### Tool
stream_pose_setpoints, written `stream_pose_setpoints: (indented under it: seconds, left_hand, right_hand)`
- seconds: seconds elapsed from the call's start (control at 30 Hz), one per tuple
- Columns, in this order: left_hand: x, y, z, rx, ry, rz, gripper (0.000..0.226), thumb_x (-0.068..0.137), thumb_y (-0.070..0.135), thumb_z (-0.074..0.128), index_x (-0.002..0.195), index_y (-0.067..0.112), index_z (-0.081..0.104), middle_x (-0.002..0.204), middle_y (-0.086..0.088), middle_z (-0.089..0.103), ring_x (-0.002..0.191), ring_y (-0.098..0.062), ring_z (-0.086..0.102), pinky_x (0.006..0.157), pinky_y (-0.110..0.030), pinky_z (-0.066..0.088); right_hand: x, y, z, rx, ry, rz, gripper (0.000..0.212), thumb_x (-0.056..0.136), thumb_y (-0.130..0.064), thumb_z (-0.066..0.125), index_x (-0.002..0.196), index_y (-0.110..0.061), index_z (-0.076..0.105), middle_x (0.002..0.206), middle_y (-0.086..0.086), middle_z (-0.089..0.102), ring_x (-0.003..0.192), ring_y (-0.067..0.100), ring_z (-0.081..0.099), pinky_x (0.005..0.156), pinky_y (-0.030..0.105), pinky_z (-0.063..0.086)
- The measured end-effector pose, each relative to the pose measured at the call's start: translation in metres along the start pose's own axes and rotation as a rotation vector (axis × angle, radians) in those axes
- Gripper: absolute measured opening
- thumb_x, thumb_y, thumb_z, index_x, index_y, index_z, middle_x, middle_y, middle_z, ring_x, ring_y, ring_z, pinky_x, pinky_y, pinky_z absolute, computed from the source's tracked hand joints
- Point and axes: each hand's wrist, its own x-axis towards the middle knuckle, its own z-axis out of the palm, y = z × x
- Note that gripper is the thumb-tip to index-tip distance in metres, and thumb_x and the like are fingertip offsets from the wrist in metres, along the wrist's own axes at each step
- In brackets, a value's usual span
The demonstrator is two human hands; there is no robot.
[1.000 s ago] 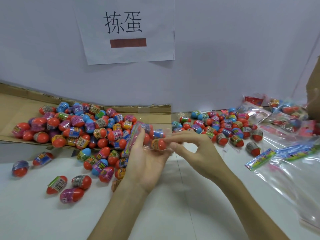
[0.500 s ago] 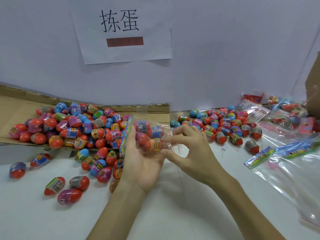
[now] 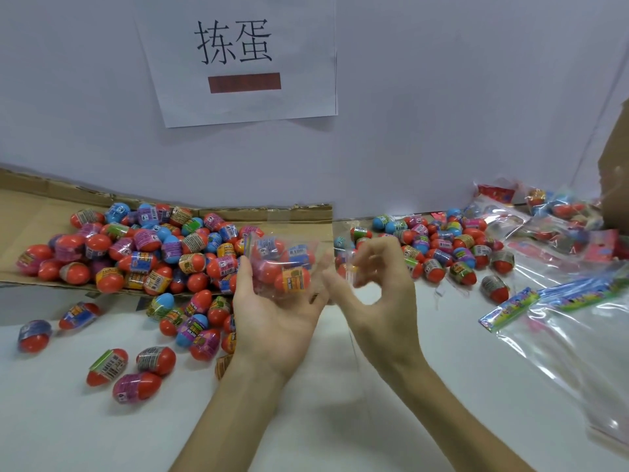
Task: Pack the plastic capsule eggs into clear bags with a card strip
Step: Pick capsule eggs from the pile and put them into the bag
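A white paper sheet taped to the wall bears two large black characters, "拣蛋", above a dark red bar. Some wrappers on the red-based plastic capsule eggs show a figure reading 6 or 9; their remaining print is too small to read.

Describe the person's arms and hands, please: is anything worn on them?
Nothing worn shows. The left forearm and the right forearm are bare down to the picture's lower edge, with no sleeves. The left hand and the right hand have no gloves, rings, watch or bracelet that I can see.
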Motion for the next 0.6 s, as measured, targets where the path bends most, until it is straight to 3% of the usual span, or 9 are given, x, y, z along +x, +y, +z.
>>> stream_pose_setpoints:
  seconds: [0.1,0.17,0.23,0.3,0.4,0.5,0.6]
  left_hand:
    - [0.003,0.002,-0.003,0.011,-0.014,0.054,0.065,0.104,0.064,0.038,0.148,0.017,0.052,0.138,-0.021,0.065,0.126,-0.044,0.064,0.098,-0.057,0.053]
    - [0.005,0.002,-0.004,0.044,-0.019,0.103,0.065,0.104,0.065,0.035,0.148,0.02,0.052,0.139,-0.019,0.065,0.126,-0.044,0.064,0.105,-0.057,0.048]
    - [0.005,0.002,-0.004,0.125,-0.012,0.149,0.069,0.104,0.066,0.032,0.147,0.018,0.054,0.138,-0.018,0.066,0.127,-0.041,0.063,0.113,-0.055,0.043]
    - [0.003,-0.002,-0.003,0.248,-0.007,0.191,0.073,0.103,0.068,0.03,0.136,0.014,0.068,0.133,-0.015,0.069,0.125,-0.033,0.066,0.108,-0.047,0.049]
    - [-0.004,-0.015,0.0,0.52,-0.056,0.224,0.076,0.101,0.072,0.026,0.106,0.021,0.082,0.119,-0.01,0.076,0.114,-0.024,0.069,0.09,-0.035,0.056]
    - [-0.008,-0.028,0.004,0.692,-0.149,0.226,0.063,0.097,0.069,0.036,0.107,0.027,0.082,0.115,-0.01,0.076,0.107,-0.021,0.07,0.087,-0.032,0.055]
    - [-0.009,-0.03,0.011,0.667,-0.208,0.251,0.058,0.086,0.062,0.055,0.118,0.018,0.078,0.119,-0.017,0.074,0.103,-0.023,0.068,0.089,-0.037,0.053]
  right_hand:
    - [-0.01,-0.005,0.01,0.256,0.122,0.377,0.048,0.074,-0.044,0.083,0.094,-0.022,0.046,0.078,-0.014,0.049,0.068,0.01,0.048,0.063,0.023,0.048]
    - [-0.013,-0.003,0.016,0.347,0.065,0.64,0.054,0.073,-0.042,0.087,0.101,-0.017,0.048,0.085,-0.007,0.052,0.07,0.013,0.047,0.063,0.025,0.046]
    - [-0.015,-0.002,0.02,0.408,-0.07,0.771,0.061,0.067,-0.049,0.085,0.106,-0.013,0.055,0.091,0.002,0.059,0.069,0.014,0.049,0.062,0.029,0.045]
    - [-0.017,-0.004,0.023,0.422,-0.169,0.713,0.061,0.064,-0.055,0.088,0.103,-0.015,0.064,0.09,0.0,0.066,0.07,0.01,0.055,0.062,0.024,0.046]
    - [-0.013,-0.008,0.022,0.4,-0.145,0.582,0.044,0.068,-0.057,0.08,0.095,-0.025,0.07,0.083,-0.009,0.071,0.073,0.002,0.064,0.064,0.015,0.049]
    - [-0.005,-0.007,0.015,0.445,-0.029,0.635,0.044,0.076,-0.05,0.082,0.107,-0.022,0.07,0.098,0.0,0.076,0.092,0.013,0.072,0.073,0.024,0.056]
    - [0.006,-0.006,0.002,0.568,0.07,0.652,0.027,0.091,-0.029,0.071,0.11,-0.011,0.066,0.097,0.008,0.076,0.086,0.022,0.072,0.071,0.033,0.056]
